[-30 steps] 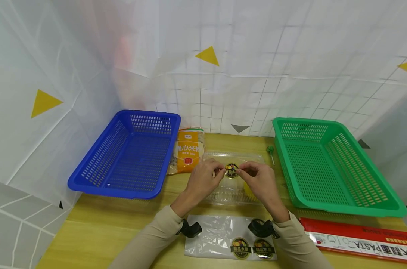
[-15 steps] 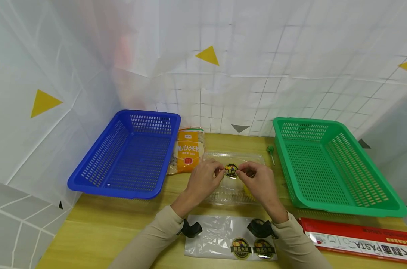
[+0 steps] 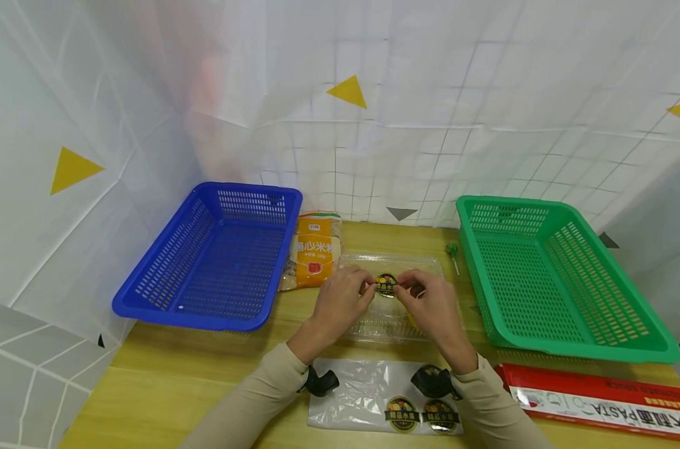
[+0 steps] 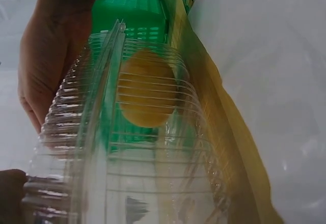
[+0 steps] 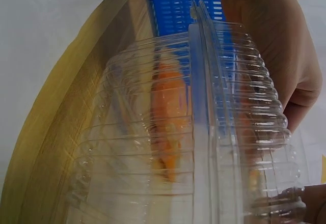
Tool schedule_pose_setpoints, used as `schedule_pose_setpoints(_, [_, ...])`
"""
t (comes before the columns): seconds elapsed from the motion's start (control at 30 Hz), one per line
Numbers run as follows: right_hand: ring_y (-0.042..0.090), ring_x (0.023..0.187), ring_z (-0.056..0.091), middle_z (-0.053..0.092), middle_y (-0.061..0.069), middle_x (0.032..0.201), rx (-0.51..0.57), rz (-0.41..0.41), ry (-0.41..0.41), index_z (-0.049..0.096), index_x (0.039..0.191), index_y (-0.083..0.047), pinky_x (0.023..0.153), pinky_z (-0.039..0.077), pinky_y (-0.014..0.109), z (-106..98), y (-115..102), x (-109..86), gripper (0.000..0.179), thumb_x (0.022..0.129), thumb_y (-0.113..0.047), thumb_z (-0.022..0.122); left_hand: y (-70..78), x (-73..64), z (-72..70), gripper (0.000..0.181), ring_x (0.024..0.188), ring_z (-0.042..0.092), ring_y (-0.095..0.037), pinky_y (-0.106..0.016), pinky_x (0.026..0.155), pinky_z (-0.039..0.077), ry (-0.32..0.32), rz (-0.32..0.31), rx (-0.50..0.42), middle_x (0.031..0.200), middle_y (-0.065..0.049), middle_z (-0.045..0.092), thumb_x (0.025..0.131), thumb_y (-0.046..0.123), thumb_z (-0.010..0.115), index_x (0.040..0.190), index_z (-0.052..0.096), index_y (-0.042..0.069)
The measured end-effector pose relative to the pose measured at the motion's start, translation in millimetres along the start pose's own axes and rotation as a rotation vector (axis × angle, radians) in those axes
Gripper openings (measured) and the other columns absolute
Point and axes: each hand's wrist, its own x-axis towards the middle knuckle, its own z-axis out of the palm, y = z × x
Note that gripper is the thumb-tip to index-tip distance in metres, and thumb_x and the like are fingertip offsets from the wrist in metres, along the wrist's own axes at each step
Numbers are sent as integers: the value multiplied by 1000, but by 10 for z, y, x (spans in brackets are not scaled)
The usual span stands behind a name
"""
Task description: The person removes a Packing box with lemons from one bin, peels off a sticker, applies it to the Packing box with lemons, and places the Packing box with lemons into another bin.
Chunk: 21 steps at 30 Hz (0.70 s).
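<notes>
A round black-and-gold sticker (image 3: pixel 386 284) with a fruit picture lies over the lid of a clear plastic clamshell container (image 3: pixel 390 329). My left hand (image 3: pixel 342 300) pinches the sticker's left edge between thumb and forefinger. On the opposite edge, my right hand (image 3: pixel 435 307) pinches it likewise. Whether the sticker touches the lid, I cannot tell. The container is closed, and through its ribbed wall a yellow rounded thing (image 4: pixel 147 89) shows in the left wrist view. An orange shape (image 5: pixel 169 112) appears through the plastic in the right wrist view, its kind unclear.
Two more stickers (image 3: pixel 402 415) lie on a clear plastic sheet (image 3: pixel 351 399) in front. A blue basket (image 3: pixel 208 320) and an orange noodle bag (image 3: pixel 314 255) stand left. To the right are a green basket (image 3: pixel 587 353), a green lollipop (image 3: pixel 451 249) and a red pasta packet (image 3: pixel 598 399).
The sticker has shifted very slightly left and turned a little between the fingertips. Both hands stay at its edges, and the container has hardly moved.
</notes>
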Motion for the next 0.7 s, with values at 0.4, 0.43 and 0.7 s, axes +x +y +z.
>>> schedule_pose_setpoints(0.4, [18, 67, 66, 71, 2, 79, -17, -9, -12, 77, 96, -1, 64, 54, 38, 9, 2, -1, 10, 87, -1, 80, -22, -4, 14, 21, 72, 58, -15, -27, 59, 48, -5, 76, 86, 88, -2, 65, 95, 18, 78, 115, 79, 13])
schedule_pose_setpoints(0.43, [18, 67, 66, 71, 2, 78, -23, -14, -12, 78, 97, -1, 64, 54, 38, 8, 4, -3, 10, 88, -2, 80, -26, -4, 14, 21, 72, 57, -15, -27, 60, 48, -10, 98, 103, 88, -3, 64, 96, 18, 77, 116, 79, 15])
schedule_pose_setpoints(0.7, [16, 63, 59, 66, 1, 73, -81, -38, -20, 79, 99, 2, 58, 49, 35, 18, 8, -6, 13, 87, -1, 80, -45, -2, 5, 19, 71, 54, -17, -31, 64, 46, -50, 181, 176, 84, -1, 57, 99, 17, 72, 116, 79, 22])
